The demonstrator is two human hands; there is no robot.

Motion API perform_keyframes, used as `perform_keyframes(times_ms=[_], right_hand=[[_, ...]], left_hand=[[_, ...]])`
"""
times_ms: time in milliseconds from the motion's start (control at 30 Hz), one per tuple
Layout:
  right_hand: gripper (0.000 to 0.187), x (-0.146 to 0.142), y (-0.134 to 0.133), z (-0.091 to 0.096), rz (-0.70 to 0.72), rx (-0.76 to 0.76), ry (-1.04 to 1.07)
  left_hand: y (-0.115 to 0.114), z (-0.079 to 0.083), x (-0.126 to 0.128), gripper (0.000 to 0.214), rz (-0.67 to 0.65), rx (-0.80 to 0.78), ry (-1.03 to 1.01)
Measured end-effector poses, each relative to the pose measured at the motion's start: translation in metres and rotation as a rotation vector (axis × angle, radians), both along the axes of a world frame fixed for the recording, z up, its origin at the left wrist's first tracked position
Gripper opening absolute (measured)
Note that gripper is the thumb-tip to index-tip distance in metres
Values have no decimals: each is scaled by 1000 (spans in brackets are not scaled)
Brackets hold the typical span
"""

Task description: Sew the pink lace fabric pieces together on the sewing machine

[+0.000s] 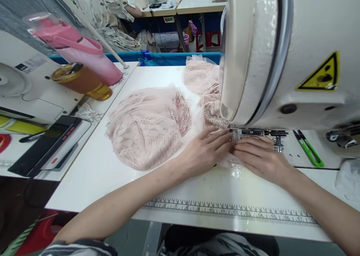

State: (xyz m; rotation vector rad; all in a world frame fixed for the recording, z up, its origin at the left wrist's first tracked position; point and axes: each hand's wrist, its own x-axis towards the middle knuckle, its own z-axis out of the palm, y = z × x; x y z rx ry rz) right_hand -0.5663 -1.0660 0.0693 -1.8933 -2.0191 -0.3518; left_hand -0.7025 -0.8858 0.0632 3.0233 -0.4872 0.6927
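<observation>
My left hand (206, 151) lies flat on the white table (92, 166), fingers stretched toward the presser foot (239, 133) of a white sewing machine (281, 49). My right hand (260, 156) rests beside it, fingertips pressing a small piece of pale pink lace (216, 115) at the needle. Fingertips of both hands meet just under the machine head. A large pile of pink lace pieces (146, 126) lies left of my left hand.
Another lace stack (199, 74) sits at the back. Green thread snips (309, 149) lie right of the needle. A pink bottle (81, 49) and amber cup (81, 81) stand on the left machine, with a control panel (47, 143). A ruler strip (230, 211) runs along the front edge. Another person (104, 8) sits behind.
</observation>
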Motion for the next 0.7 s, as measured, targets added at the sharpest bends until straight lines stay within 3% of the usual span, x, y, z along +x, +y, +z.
perform_keyframes(times_ms=[200,700], right_hand=[[27,2,-2,-6,29,-24,10],[22,-7,2,-13,49,1,-81]], left_hand=[[0,-13,1,39,-10,-10,146],[16,-6,3,54,-59,-136,200]])
